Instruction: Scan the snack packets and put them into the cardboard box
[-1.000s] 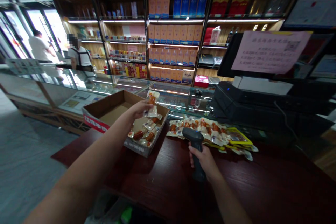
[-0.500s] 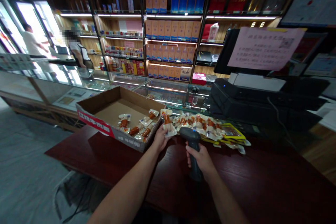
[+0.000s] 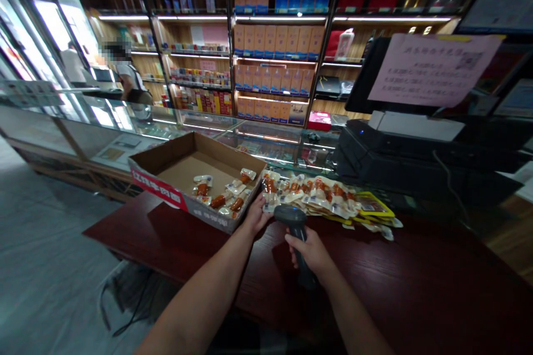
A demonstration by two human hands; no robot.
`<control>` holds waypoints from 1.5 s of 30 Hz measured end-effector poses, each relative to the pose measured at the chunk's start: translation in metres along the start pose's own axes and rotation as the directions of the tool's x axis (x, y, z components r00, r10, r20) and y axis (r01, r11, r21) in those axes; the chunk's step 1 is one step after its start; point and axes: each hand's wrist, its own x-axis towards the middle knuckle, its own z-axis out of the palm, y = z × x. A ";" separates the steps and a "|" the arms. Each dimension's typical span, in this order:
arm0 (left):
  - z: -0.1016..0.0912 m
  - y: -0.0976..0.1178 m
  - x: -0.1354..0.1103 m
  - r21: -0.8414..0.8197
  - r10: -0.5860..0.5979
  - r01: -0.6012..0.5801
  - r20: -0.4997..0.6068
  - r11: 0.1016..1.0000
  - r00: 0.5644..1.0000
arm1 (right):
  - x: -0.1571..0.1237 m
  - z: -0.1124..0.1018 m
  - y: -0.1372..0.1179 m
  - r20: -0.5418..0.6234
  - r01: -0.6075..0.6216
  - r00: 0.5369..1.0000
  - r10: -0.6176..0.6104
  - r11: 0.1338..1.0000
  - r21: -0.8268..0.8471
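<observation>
My right hand [image 3: 310, 252] is wrapped round the grip of a dark barcode scanner [image 3: 296, 227], held upright over the table with its head toward the left hand. Between the fingers of my left hand [image 3: 258, 213] is a clear-and-white snack packet [image 3: 270, 188] with reddish-brown food inside, at the right corner of an open cardboard box [image 3: 166, 194]. Several similar packets [image 3: 219, 199] lie in the box's near right part. Right of my left hand, more packets [image 3: 320, 191] are heaped on the table, beside flat yellow packs [image 3: 375, 205].
The dark red table [image 3: 375, 283] meets a glass display counter [image 3: 266, 138] behind. A black machine [image 3: 383, 147] and a screen with a pink notice [image 3: 433, 69] stand at the right. Shelves of boxed goods line the wall. Two people [image 3: 133, 80] are far off at the left.
The scanner has moved slightly left, closer to my left hand. The packet in my left hand has turned and sits a little further back. The view has shifted slightly.
</observation>
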 end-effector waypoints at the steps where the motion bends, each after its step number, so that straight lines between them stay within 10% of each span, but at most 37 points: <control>1: 0.000 0.000 0.000 0.004 0.001 -0.001 -0.001 1.000 1.000 | 0.000 0.000 0.000 0.003 0.000 1.000 0.000 1.000 -0.001; 18: 0.013 0.007 -0.010 0.040 -0.022 0.020 0.048 0.999 0.999 | -0.004 -0.004 -0.005 -0.021 -0.001 1.000 0.001 1.000 0.010; 28: 0.057 0.010 0.006 0.339 0.132 -0.193 0.195 0.921 0.972 | -0.019 -0.075 -0.041 -0.241 0.112 0.967 -0.081 0.986 0.120; 37: 0.127 0.002 0.045 0.932 0.241 -0.265 0.206 0.248 0.948 | -0.020 -0.123 -0.055 -0.341 0.175 0.932 -0.126 0.978 0.117; 42: 0.136 -0.005 0.043 0.965 0.282 -0.201 0.242 -0.167 0.928 | -0.020 -0.128 -0.055 -0.340 0.176 0.932 -0.127 0.977 0.119; 45: 0.130 -0.007 0.043 0.949 0.306 -0.162 0.244 -0.272 0.920 | -0.020 -0.127 -0.054 -0.327 0.178 0.936 -0.130 0.977 0.120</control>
